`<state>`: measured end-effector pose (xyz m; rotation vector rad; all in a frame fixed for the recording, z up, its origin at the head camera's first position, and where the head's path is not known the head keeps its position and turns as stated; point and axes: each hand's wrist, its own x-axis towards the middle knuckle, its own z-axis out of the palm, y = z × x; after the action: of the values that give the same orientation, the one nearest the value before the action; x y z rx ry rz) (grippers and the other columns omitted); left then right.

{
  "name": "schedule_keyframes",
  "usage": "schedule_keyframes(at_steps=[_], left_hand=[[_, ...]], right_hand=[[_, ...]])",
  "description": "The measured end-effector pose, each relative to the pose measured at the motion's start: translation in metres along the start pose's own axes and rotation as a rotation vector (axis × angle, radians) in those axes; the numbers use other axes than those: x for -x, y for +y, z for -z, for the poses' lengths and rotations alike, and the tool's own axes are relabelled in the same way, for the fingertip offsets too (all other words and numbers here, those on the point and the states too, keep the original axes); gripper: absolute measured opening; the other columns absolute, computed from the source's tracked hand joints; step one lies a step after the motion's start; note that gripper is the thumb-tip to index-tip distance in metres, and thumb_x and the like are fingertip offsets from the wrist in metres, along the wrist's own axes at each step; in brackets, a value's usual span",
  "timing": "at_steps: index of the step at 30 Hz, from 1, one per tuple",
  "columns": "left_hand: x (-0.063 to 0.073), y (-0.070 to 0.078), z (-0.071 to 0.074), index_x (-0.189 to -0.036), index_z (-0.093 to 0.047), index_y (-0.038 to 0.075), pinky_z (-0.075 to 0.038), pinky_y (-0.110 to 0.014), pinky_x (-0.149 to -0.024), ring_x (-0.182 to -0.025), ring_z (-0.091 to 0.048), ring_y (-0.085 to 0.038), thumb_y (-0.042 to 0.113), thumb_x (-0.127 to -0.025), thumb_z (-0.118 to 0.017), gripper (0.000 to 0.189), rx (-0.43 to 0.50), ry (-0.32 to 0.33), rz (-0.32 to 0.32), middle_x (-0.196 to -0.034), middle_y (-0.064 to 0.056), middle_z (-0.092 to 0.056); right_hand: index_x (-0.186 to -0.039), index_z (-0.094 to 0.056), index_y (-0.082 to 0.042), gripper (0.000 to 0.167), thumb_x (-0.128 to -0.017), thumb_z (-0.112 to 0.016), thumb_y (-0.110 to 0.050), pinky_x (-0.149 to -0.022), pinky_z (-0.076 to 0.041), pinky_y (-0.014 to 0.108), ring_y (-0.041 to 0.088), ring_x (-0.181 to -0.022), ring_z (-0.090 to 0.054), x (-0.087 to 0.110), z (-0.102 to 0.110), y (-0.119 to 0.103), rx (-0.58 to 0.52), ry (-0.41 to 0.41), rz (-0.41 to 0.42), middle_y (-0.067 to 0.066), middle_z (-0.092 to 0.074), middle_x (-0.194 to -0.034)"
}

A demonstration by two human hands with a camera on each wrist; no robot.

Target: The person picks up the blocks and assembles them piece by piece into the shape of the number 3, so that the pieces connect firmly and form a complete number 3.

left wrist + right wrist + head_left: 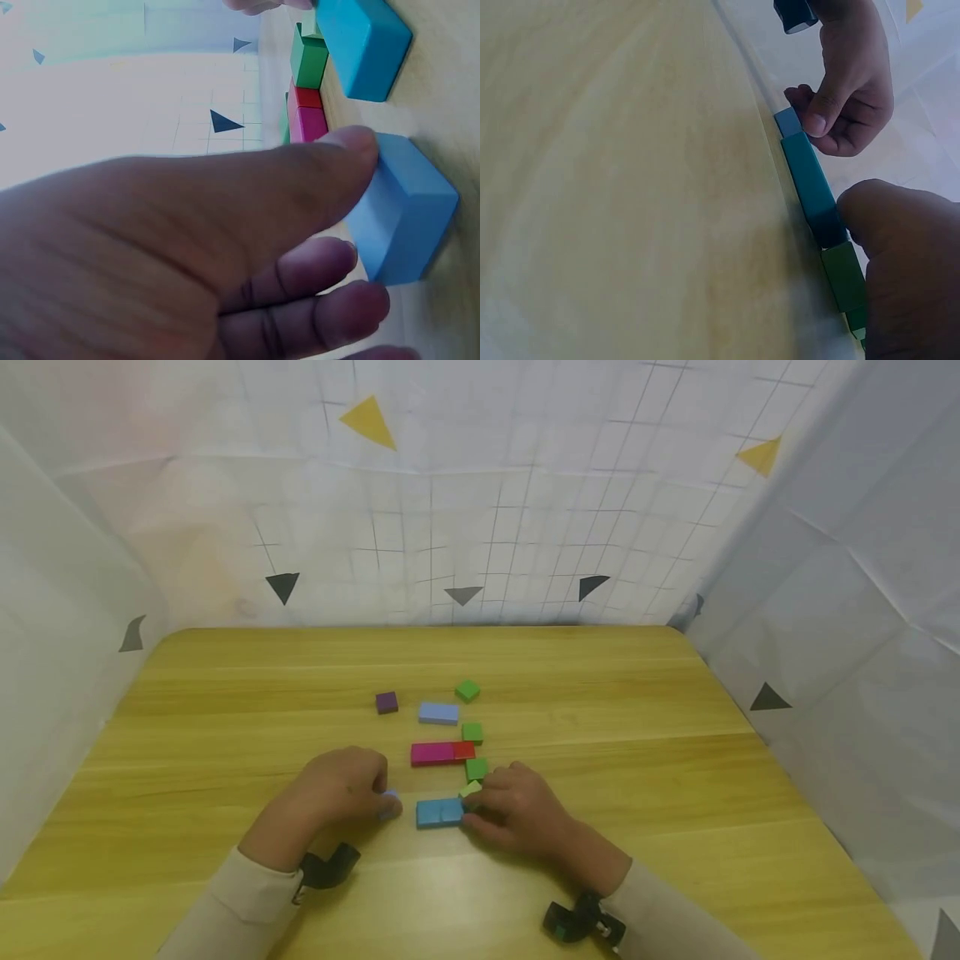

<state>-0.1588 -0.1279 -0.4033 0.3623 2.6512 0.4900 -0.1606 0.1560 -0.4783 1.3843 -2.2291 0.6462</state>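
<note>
My left hand (pixel 341 785) pinches a small periwinkle-blue block (pixel 401 202) between thumb and fingers, just left of a bright blue bar (pixel 440 812). The bar shows a seam across it. My right hand (pixel 517 810) has its thumb and index finger at the bar's right end, gripping it there; part of that end is hidden. A pale green block (pixel 470 789) lies turned behind the bar, partly under the right fingers. Behind it stands a green block (pixel 476 769). The right wrist view shows the thumb against the blue bar (pixel 810 180), with a green block (pixel 844 277) beside its end.
Farther back lie a magenta block (pixel 432 754) joined to a red block (pixel 464 750), a second green block (pixel 472 733), a periwinkle bar (pixel 438 713), a dark purple block (pixel 387 702) and a turned green block (pixel 467 691). The wooden table (pixel 637 760) ends at white cloth walls.
</note>
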Motion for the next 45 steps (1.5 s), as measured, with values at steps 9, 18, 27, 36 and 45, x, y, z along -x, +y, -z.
schedule_keyframes(at_steps=[9, 18, 27, 36, 45], left_hand=[[-0.0017, -0.0014, 0.0000, -0.075, -0.060, 0.016, -0.040, -0.032, -0.058, -0.066, -0.051, -0.017, 0.036, -0.083, -0.079, 0.029, 0.002, -0.019, -0.020, -0.072, 0.001, -0.057], [-0.0011, 0.0001, 0.0007, -0.075, -0.060, 0.016, -0.040, -0.032, -0.058, -0.065, -0.051, -0.017, 0.035, -0.084, -0.078, 0.029, -0.007, -0.023, -0.019, -0.071, 0.001, -0.057], [-0.0038, 0.0008, -0.0013, -0.079, -0.059, 0.015, -0.041, -0.032, -0.059, -0.067, -0.052, -0.017, 0.037, -0.085, -0.078, 0.029, 0.002, -0.047, -0.006, -0.073, 0.000, -0.058], [-0.0028, 0.0028, -0.0017, -0.077, -0.059, 0.015, -0.041, -0.033, -0.060, -0.068, -0.052, -0.017, 0.040, -0.086, -0.075, 0.031, 0.003, -0.066, -0.006, -0.074, -0.001, -0.057], [-0.0031, 0.0040, -0.0041, -0.074, -0.058, 0.014, -0.040, -0.032, -0.058, -0.064, -0.050, -0.017, 0.041, -0.087, -0.075, 0.034, 0.003, -0.061, -0.007, -0.071, 0.000, -0.056]], right_hand=[[-0.094, -0.078, -0.019, 0.018, -0.084, -0.078, -0.033, -0.061, -0.031, 0.019, 0.003, -0.063, -0.041, 0.0012, -0.0001, -0.0006, 0.003, -0.003, -0.005, -0.011, -0.059, -0.074], [-0.097, -0.078, -0.018, 0.019, -0.084, -0.078, -0.033, -0.062, -0.030, 0.018, 0.002, -0.063, -0.042, -0.0007, 0.0026, -0.0024, -0.013, -0.026, -0.003, -0.012, -0.061, -0.075], [-0.096, -0.079, -0.019, 0.018, -0.082, -0.080, -0.031, -0.061, -0.029, 0.018, 0.002, -0.061, -0.042, -0.0023, 0.0040, -0.0035, -0.026, -0.042, 0.013, -0.012, -0.063, -0.074], [-0.096, -0.080, -0.020, 0.017, -0.083, -0.079, -0.031, -0.061, -0.029, 0.018, 0.002, -0.060, -0.040, -0.0014, 0.0034, -0.0027, -0.022, -0.050, 0.011, -0.013, -0.061, -0.071], [-0.095, -0.080, -0.020, 0.016, -0.083, -0.079, -0.031, -0.061, -0.029, 0.018, 0.001, -0.060, -0.039, -0.0009, 0.0018, -0.0018, -0.023, -0.034, 0.016, -0.013, -0.061, -0.071]])
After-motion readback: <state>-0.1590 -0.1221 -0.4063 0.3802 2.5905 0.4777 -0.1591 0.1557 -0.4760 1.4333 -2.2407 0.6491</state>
